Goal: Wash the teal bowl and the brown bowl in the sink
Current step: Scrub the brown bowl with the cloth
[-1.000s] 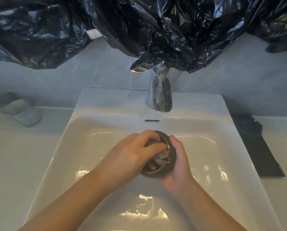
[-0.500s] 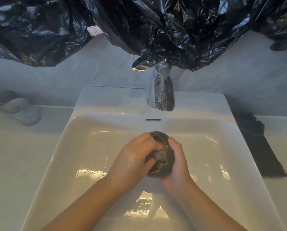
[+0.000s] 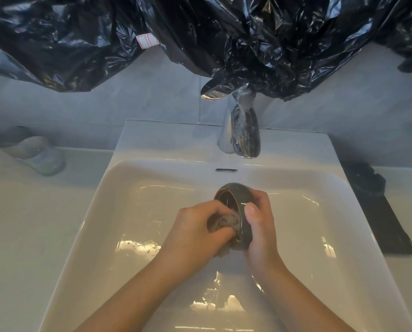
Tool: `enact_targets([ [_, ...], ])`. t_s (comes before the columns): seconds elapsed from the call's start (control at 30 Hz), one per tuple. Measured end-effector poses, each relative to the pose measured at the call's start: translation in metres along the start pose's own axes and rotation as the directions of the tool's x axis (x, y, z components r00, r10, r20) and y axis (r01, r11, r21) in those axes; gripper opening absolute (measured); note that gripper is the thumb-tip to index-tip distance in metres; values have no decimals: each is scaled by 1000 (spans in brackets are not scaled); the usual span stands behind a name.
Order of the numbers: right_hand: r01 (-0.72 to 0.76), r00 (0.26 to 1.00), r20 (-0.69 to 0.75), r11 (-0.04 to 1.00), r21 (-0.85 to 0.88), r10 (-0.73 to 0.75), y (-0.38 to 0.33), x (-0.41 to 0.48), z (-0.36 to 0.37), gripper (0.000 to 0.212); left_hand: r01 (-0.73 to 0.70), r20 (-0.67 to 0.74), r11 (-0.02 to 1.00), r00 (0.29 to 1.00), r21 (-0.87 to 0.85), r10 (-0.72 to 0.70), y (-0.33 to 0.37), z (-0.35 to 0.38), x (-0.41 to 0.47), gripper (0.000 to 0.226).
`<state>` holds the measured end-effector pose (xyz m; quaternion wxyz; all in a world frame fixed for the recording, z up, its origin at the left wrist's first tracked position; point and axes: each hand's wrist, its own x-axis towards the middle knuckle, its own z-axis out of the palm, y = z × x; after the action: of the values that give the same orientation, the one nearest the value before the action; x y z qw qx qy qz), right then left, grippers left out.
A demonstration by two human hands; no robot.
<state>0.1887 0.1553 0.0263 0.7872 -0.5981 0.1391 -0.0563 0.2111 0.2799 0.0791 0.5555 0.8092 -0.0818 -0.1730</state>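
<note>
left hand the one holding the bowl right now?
No, the right hand grips the brown bowl from outside, while the left hand presses a grey sponge into its opening.

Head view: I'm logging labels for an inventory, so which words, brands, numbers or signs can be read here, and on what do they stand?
No text can be read anywhere in this view.
White sticker with red borders, on the black plastic sheeting: blank or too small to read.
Faucet: no brand mark shows.
</note>
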Motion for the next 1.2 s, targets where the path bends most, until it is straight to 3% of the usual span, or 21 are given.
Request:
enact_targets([
  [0.1, 140, 990, 4, 987, -77, -141, -1, -1, 3, 53, 172, -72, 976, 981, -131, -182, 7, 1, 3, 4],
  [0.2, 342, 939, 23, 924, -172, -343, -6, -2, 6, 51, 403, 55, 848, 911, -344, -410, 5, 2, 7, 25],
  [0.27, 416, 909, 69, 889, -191, -410, -4, -3, 6, 56, 490, 124, 758, 864, -430, -489, 3, 3, 7, 29],
  [0.37, 412, 910, 141, 890, -198, -390, -1, -2, 5, 62, 500, 93, 708, 843, -498, -529, -2, 3, 6, 24],
  [0.47, 359, 929, 175, 909, -212, -326, 3, 0, 5, 60, 422, -42, 749, 858, -511, -512, -4, 4, 8, 29],
  [0.57, 305, 949, 141, 930, -206, -280, 7, 2, 4, 54, 309, -183, 824, 881, -476, -436, 0, 9, 8, 21],
  [0.7, 182, 982, 79, 970, -164, -172, 7, 7, 2, 52, 128, -261, 897, 931, -423, -256, -2, 17, 4, 11],
  [0.87, 14, 999, 30, 1000, -24, -13, 4, 9, 1, 54, -96, -213, 966, 976, -240, 44, -15, 20, -4, 21],
  [0.97, -124, 992, 7, 983, 138, 124, -1, 7, 0, 63, -258, -119, 962, 962, -89, 247, -24, 15, -4, 24],
  [1.07, -328, 944, 74, 900, 286, 320, -7, 8, -4, 61, -527, 65, 835, 849, 157, 524, -27, 5, 2, 23],
  [1.2, -500, 866, 216, 788, 360, 450, -14, 15, -14, 49, -781, 409, 456, 616, 427, 673, -28, -15, 17, 21],
])
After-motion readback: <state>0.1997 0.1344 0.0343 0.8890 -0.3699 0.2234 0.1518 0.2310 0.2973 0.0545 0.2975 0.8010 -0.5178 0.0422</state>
